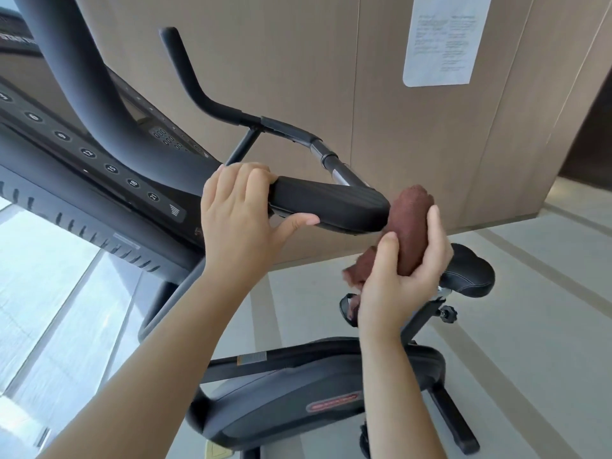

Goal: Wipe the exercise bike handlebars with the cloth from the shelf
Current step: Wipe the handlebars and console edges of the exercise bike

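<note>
The exercise bike's black handlebars (pixel 288 129) loop across the middle of the view, with a padded black pad (pixel 331 202) in front. My left hand (pixel 238 213) grips the left end of that pad, thumb underneath. My right hand (pixel 404 276) is closed around a bunched brown cloth (pixel 409 220). The cloth's top presses against the pad's right end, and a loose corner hangs below my thumb. Part of the handlebar tube is hidden behind the cloth.
A treadmill console (pixel 99 160) with numbered buttons and its thick black upright (pixel 89 77) crowd the left side. The bike's saddle (pixel 470 270) and body (pixel 314 392) lie below my hands. A tan panelled wall (pixel 298 61) with a posted paper sheet (pixel 440 38) stands behind.
</note>
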